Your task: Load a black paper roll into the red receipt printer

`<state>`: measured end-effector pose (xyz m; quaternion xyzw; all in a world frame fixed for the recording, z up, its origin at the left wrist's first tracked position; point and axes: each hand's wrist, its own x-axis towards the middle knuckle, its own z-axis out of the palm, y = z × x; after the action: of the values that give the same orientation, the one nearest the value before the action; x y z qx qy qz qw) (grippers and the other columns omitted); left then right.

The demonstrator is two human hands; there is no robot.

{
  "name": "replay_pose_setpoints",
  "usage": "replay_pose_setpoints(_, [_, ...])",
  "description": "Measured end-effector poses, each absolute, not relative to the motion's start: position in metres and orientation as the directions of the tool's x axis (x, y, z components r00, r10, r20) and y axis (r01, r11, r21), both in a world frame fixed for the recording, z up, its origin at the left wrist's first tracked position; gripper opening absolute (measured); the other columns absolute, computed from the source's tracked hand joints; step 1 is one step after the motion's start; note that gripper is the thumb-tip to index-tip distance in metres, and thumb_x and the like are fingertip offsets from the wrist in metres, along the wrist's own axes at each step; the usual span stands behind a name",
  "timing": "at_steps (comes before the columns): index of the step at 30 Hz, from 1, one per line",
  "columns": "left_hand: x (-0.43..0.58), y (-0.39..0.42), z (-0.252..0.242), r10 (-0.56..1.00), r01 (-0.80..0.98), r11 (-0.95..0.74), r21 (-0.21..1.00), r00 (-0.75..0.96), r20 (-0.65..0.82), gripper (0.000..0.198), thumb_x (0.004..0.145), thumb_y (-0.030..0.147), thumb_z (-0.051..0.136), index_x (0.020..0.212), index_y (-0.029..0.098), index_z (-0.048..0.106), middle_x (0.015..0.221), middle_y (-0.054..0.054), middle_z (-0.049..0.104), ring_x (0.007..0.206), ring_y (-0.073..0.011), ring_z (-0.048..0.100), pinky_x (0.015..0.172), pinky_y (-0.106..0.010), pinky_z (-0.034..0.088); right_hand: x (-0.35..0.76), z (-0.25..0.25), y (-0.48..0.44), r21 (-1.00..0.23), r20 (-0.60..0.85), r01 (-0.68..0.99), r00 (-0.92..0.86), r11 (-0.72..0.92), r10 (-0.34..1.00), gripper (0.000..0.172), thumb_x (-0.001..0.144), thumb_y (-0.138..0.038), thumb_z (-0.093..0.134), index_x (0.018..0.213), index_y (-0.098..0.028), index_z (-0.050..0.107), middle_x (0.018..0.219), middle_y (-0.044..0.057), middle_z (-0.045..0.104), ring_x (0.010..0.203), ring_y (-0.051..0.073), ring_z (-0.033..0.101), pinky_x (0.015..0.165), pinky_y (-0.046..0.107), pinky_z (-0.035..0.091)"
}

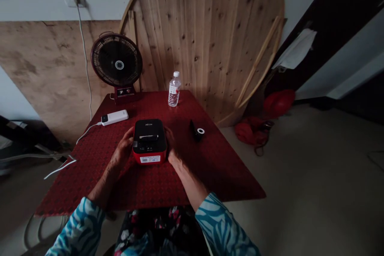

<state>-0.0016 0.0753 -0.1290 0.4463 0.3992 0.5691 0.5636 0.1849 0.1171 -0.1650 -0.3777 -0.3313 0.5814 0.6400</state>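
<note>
My left hand (123,149), my right hand (174,151), both closed on the sides of a black-and-red label printer (149,138), on a red tablecloth (210,172)

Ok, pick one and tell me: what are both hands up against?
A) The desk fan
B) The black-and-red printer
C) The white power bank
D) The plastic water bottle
B: the left hand and the right hand are on opposite sides of the black-and-red printer.
</note>
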Motion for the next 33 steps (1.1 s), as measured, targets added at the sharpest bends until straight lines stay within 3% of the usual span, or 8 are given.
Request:
replay_pose_setpoints(3, [-0.005, 0.078, -0.132, 0.998, -0.27, -0.048, 0.962, 0.036, 0.06, 0.079, 0.069, 0.037, 0.074, 0.143, 0.022, 0.053, 0.144, -0.01, 0.061, 0.126, -0.0323, 0.06, 0.095, -0.037, 0.051, 0.182, -0.171, 0.118, -0.859, -0.045, -0.511, 0.137, 0.032, 0.99, 0.051, 0.068, -0.058, 0.072, 0.107, -0.025, 0.069, 0.104, 0.002, 0.076, 0.099, 0.025, 0.068, 0.086, 0.039, 0.053])
replay_pose_setpoints(9, [-0.002, 0.077, -0.128, 0.998, -0.311, -0.023, 0.95, 0.04, 0.038, 0.078, 0.066, 0.028, 0.071, 0.141, 0.023, 0.053, 0.14, -0.009, 0.063, 0.117, -0.031, 0.064, 0.088, -0.035, 0.053, 0.181, -0.173, 0.119, -0.849, -0.03, -0.526, 0.141, 0.049, 0.99, 0.044, 0.07, -0.053, 0.071, 0.104, -0.025, 0.07, 0.098, 0.0, 0.076, 0.091, 0.022, 0.067, 0.082, 0.036, 0.052])
replay_pose_setpoints(16, [0.002, 0.076, -0.126, 0.996, -0.255, -0.053, 0.966, 0.049, 0.068, 0.079, 0.069, 0.033, 0.069, 0.144, 0.023, 0.051, 0.133, -0.009, 0.068, 0.111, -0.0304, 0.067, 0.086, -0.036, 0.054, 0.179, -0.174, 0.118, -0.821, -0.069, -0.569, 0.176, 0.044, 0.982, 0.043, 0.07, -0.052, 0.073, 0.104, -0.026, 0.069, 0.095, -0.001, 0.075, 0.087, 0.02, 0.066, 0.081, 0.034, 0.052])
replay_pose_setpoints(22, [-0.001, 0.078, -0.137, 0.998, -0.295, -0.064, 0.953, -0.017, 0.062, 0.077, 0.07, 0.031, 0.071, 0.145, 0.031, 0.052, 0.142, -0.004, 0.062, 0.111, -0.0267, 0.066, 0.084, -0.031, 0.053, 0.174, -0.174, 0.12, -0.784, -0.082, -0.617, 0.214, 0.069, 0.973, 0.045, 0.07, -0.054, 0.073, 0.105, -0.025, 0.068, 0.098, -0.001, 0.075, 0.09, 0.02, 0.067, 0.084, 0.035, 0.051])
replay_pose_setpoints(28, [0.001, 0.077, -0.14, 0.999, -0.328, -0.011, 0.945, -0.053, -0.007, 0.083, 0.07, 0.024, 0.07, 0.149, 0.03, 0.048, 0.141, -0.006, 0.063, 0.086, -0.0199, 0.069, 0.067, -0.027, 0.051, 0.174, -0.177, 0.121, -0.795, -0.036, -0.601, 0.191, 0.087, 0.981, 0.045, 0.073, -0.054, 0.071, 0.108, -0.025, 0.067, 0.103, 0.001, 0.075, 0.093, 0.021, 0.067, 0.084, 0.035, 0.051])
replay_pose_setpoints(33, [-0.003, 0.077, -0.138, 0.999, -0.273, -0.042, 0.961, -0.043, 0.031, 0.08, 0.07, 0.027, 0.07, 0.148, 0.027, 0.051, 0.15, -0.007, 0.056, 0.109, -0.0264, 0.067, 0.082, -0.031, 0.054, 0.178, -0.177, 0.119, -0.829, 0.033, -0.545, 0.179, 0.127, 0.983, 0.042, 0.078, -0.054, 0.067, 0.108, -0.025, 0.069, 0.108, 0.002, 0.075, 0.102, 0.022, 0.066, 0.089, 0.035, 0.051])
